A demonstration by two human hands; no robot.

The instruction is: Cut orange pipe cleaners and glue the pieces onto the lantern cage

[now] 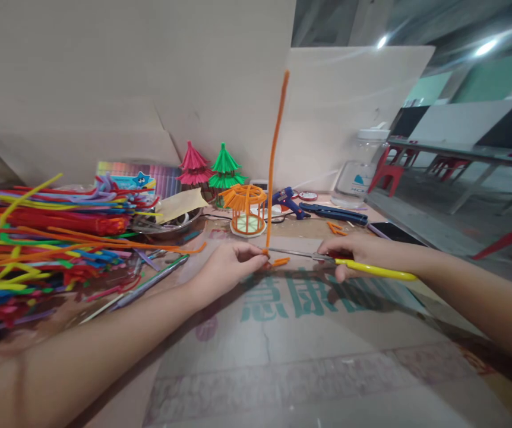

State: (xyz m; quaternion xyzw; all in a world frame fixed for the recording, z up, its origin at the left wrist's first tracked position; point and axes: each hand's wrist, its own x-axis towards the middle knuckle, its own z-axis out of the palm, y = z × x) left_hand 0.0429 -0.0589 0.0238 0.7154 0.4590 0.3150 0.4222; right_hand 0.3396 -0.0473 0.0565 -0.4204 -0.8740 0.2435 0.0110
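Note:
My left hand [238, 263] pinches the lower end of an orange pipe cleaner [274, 160], which stands up tall from the fingertips. In my right hand [344, 249] is a pair of scissors with yellow handles [372, 269]. The blades point left and meet the pipe cleaner just above my left fingertips. Short orange pieces [280, 261] lie beside the left hand. Just behind is a small round orange cage-like pavilion [247, 214] with a partly covered roof, on a pale disc base.
Bundles of coloured pipe cleaners [37, 249] fill the left side. Pink [194, 166] and green [226, 169] pipe-cleaner trees stand at the back, near a glue gun [288, 202]. Further right are a dark blue hair-iron-like tool [334, 213], a water bottle [357, 172] and a phone [394, 233].

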